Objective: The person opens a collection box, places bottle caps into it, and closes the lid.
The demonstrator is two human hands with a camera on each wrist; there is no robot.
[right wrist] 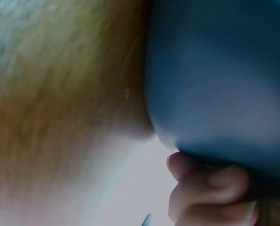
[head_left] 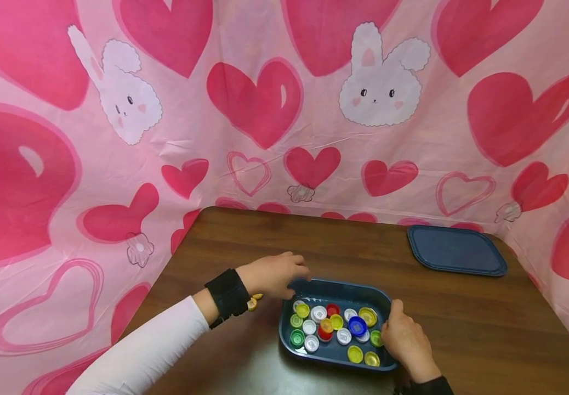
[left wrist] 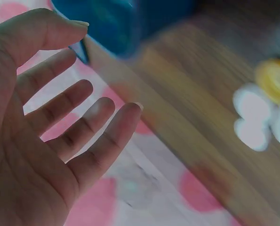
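A dark blue rectangular tray (head_left: 334, 359) holds several plastic bottle caps in white, yellow, green, red and one blue cap (head_left: 357, 326). My right hand (head_left: 405, 337) grips the tray's right end, thumb over the rim. In the right wrist view its curled fingers (right wrist: 212, 190) press against the outer wall of the tray (right wrist: 220, 94). Above the tray's far left corner hovers my left hand (head_left: 277, 274). The left wrist view shows its palm bare and its fingers (left wrist: 104, 141) loosely spread, holding nothing.
Small yellow caps (head_left: 252, 303) lie on the brown wooden table (head_left: 265, 236), partly hidden by the left wrist. The left wrist view shows blurred white caps (left wrist: 253, 106) and a yellow cap (left wrist: 274, 79). A flat blue lid (head_left: 454, 249) lies at the back right. Heart-patterned cloth (head_left: 255, 104) surrounds the table.
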